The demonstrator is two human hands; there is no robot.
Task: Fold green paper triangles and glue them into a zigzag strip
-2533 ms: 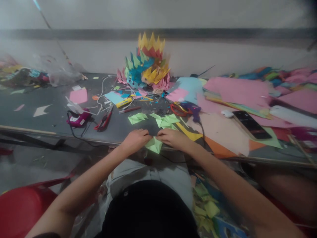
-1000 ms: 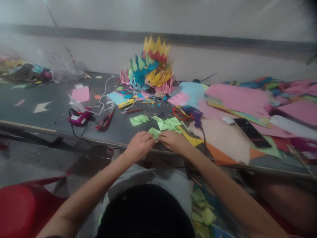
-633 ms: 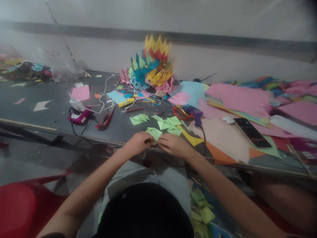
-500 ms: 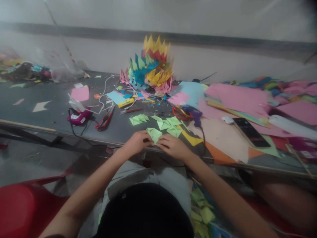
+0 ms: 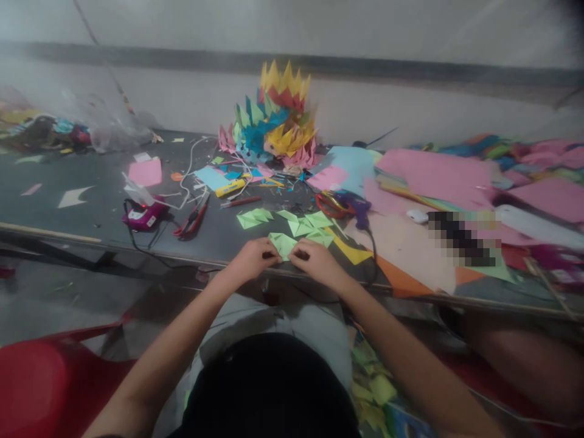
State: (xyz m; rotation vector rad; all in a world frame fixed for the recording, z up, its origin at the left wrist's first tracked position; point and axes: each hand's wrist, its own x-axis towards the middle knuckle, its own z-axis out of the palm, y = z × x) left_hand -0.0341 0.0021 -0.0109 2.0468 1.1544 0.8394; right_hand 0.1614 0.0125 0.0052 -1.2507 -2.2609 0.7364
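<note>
Left hand [image 5: 262,255] and right hand [image 5: 306,254] both pinching green folded paper [image 5: 283,244] at the worktop [image 5: 214,243] edge, loose green pieces [image 5: 301,224] just beyond.

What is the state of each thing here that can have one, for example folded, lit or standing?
Green paper piece: folded, held between both hands
Left hand: fingers bent, at its left side
Right hand: fingers bent, at its right side
Other green pieces: folded, lying on the table
Paper sculpture: standing
Purple box: red light lit
Glue gun: lying down, heat unknown
Plastic bag: crumpled
</note>
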